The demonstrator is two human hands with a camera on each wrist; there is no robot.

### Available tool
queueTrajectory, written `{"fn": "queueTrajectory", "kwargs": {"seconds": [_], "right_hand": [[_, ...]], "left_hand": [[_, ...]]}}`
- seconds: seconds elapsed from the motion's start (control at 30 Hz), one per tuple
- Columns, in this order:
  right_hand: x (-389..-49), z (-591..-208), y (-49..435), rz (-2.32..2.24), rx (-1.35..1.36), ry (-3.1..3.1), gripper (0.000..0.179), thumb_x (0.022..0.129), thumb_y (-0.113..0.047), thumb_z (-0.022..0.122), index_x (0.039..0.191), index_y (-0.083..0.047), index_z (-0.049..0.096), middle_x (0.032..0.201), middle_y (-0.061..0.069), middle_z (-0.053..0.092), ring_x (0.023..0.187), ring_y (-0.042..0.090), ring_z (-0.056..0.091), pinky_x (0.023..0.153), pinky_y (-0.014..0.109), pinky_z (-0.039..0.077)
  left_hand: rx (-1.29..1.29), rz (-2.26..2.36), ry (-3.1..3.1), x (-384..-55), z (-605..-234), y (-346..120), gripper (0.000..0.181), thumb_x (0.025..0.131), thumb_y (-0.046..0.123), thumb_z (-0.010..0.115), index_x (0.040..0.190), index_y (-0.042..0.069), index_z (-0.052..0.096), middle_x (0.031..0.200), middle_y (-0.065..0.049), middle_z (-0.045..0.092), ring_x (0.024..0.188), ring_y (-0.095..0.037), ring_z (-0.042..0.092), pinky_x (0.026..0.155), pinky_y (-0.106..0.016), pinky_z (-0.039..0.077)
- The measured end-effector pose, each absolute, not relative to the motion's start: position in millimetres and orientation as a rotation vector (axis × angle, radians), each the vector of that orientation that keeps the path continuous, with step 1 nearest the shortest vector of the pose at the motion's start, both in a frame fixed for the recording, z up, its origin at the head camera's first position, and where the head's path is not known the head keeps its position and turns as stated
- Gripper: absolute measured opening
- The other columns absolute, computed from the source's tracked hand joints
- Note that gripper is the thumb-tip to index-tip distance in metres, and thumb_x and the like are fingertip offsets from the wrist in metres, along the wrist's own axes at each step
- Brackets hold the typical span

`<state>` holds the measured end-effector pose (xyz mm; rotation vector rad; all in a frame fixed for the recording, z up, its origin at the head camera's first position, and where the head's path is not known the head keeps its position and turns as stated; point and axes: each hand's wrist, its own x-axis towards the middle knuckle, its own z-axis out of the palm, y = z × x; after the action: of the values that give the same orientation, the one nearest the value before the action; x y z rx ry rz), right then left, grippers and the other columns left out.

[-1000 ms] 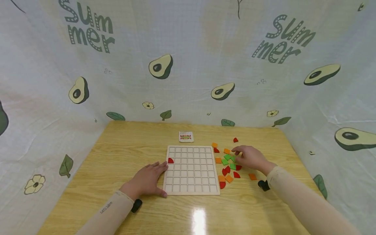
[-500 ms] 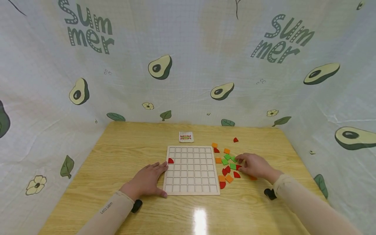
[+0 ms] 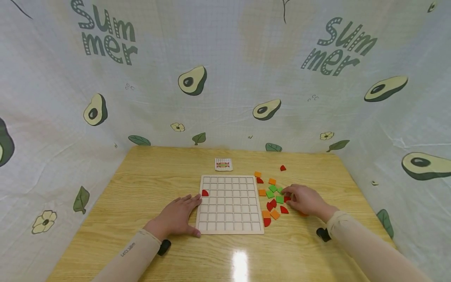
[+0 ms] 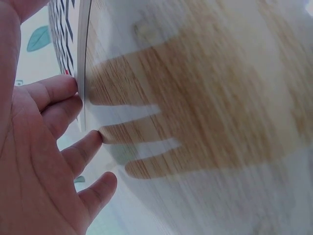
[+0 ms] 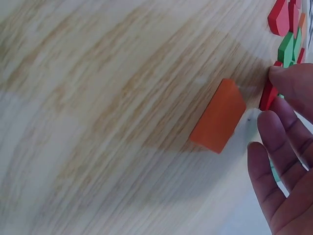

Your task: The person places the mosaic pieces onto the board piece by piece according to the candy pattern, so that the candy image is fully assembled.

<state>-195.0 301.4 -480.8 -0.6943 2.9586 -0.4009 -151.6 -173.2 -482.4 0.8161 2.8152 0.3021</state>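
A pale square grid board [image 3: 230, 204] lies on the wooden table, with a red quarter-circle tile [image 3: 205, 193] in its leftmost column. My left hand [image 3: 176, 216] is spread at the board's left side; in the left wrist view its fingertips [image 4: 68, 87] touch the edge. Right of the board, my right hand [image 3: 306, 199] pinches another red quarter-circle tile [image 5: 267, 95] between thumb and fingers, partly covering it. Green square tiles [image 3: 269, 194] lie just left of these fingers. Near the right hand's underside is an orange square tile [image 5: 220, 117].
Several more red and orange tiles [image 3: 275, 214] are scattered along the board's right side. One red tile [image 3: 283, 168] lies apart, farther back. A small patterned card [image 3: 223, 164] sits behind the board. A printed cloth [image 3: 225, 117] surrounds the table's back and sides.
My right hand has come nearer and slightly right, from the green tiles to the red quarter-circle, which has shifted a little under its fingers. The left hand stays still.
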Motion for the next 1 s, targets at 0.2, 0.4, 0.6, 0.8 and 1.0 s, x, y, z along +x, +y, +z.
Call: {"fn": "queueTrajectory", "kwargs": {"seconds": [0.2, 0.4, 0.6, 0.8, 1.0], "right_hand": [[-195.7, -483.6, 304.9, -0.367, -0.691, 2.982, 0.030, 0.087, -0.021, 0.079, 0.115, -0.011, 0.072, 0.089, -0.009, 0.060, 0.072, 0.005, 0.054, 0.066, 0.031, 0.051], [-195.5, -482.2, 306.0, -0.352, -0.704, 2.996, 0.028, 0.086, -0.021, 0.079, 0.112, -0.012, 0.072, 0.088, -0.008, 0.059, 0.071, 0.005, 0.053, 0.064, 0.030, 0.050], [-196.0, -481.3, 309.4, -0.331, -0.719, 2.994, 0.029, 0.084, -0.016, 0.079, 0.112, -0.012, 0.072, 0.091, -0.006, 0.060, 0.071, 0.007, 0.052, 0.064, 0.031, 0.050], [-195.3, -481.8, 310.5, -0.321, -0.722, 3.001, 0.025, 0.084, -0.014, 0.079, 0.108, -0.013, 0.074, 0.090, -0.006, 0.061, 0.073, 0.008, 0.054, 0.067, 0.033, 0.052], [-195.0, -481.5, 310.3, -0.311, -0.726, 3.011, 0.022, 0.084, -0.018, 0.080, 0.105, -0.014, 0.075, 0.089, -0.007, 0.061, 0.074, 0.009, 0.054, 0.069, 0.035, 0.053]], "left_hand": [[0.809, 0.319, 2.808, -150.9, -480.4, -172.8, 0.111, 0.067, 0.072, 0.077, 0.152, 0.009, 0.043, 0.159, -0.004, 0.034, 0.143, -0.035, 0.032, 0.113, -0.056, 0.027], [0.812, 0.312, 2.810, -151.5, -481.7, -173.4, 0.111, 0.067, 0.072, 0.076, 0.152, 0.010, 0.043, 0.159, -0.004, 0.034, 0.144, -0.034, 0.032, 0.113, -0.056, 0.027], [0.816, 0.313, 2.808, -151.2, -482.1, -174.5, 0.111, 0.068, 0.072, 0.076, 0.152, 0.010, 0.042, 0.159, -0.004, 0.033, 0.144, -0.034, 0.031, 0.113, -0.056, 0.027], [0.814, 0.332, 2.803, -150.6, -481.0, -174.4, 0.110, 0.068, 0.071, 0.077, 0.152, 0.009, 0.042, 0.159, -0.005, 0.033, 0.144, -0.035, 0.031, 0.113, -0.056, 0.027], [0.812, 0.333, 2.804, -150.1, -480.5, -174.2, 0.109, 0.068, 0.071, 0.077, 0.152, 0.010, 0.043, 0.159, -0.004, 0.033, 0.144, -0.034, 0.031, 0.113, -0.057, 0.027]]}}
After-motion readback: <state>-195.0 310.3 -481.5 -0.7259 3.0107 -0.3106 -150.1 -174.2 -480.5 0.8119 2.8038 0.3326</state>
